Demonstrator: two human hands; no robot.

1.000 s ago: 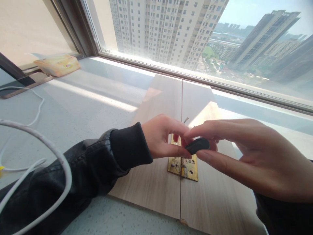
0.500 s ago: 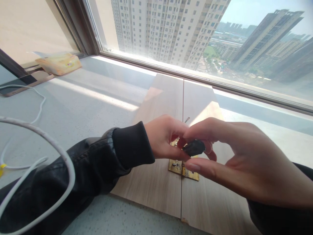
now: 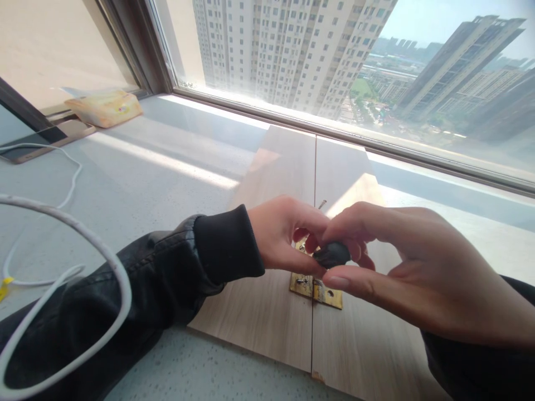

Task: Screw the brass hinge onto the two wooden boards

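A dark rounded handle (image 3: pixel 333 254), seen end-on, stands over a brass hinge (image 3: pixel 328 296) that spans the seam between two pale wooden boards (image 3: pixel 271 323). My left hand (image 3: pixel 288 234) comes in from the left with its fingers closed around the handle's near side. From the right, my right hand (image 3: pixel 388 256) grips the same handle between thumb and fingers. Screws show in the hinge's left leaf, and a bare hole in its right leaf. Beyond my fingers a loose screw (image 3: pixel 322 204) is near the seam. The handle's lower end is hidden.
A white cable (image 3: pixel 121 289) loops over my left sleeve. At the far left lie a phone (image 3: pixel 54 142) and a yellow packet (image 3: pixel 106 109) on the pale speckled surface (image 3: pixel 167 167). The window frame (image 3: pixel 251 117) runs along the back.
The view has shifted slightly. My right thumb and fingers have moved a little on the handle, and the hole in the hinge's right leaf now shows.
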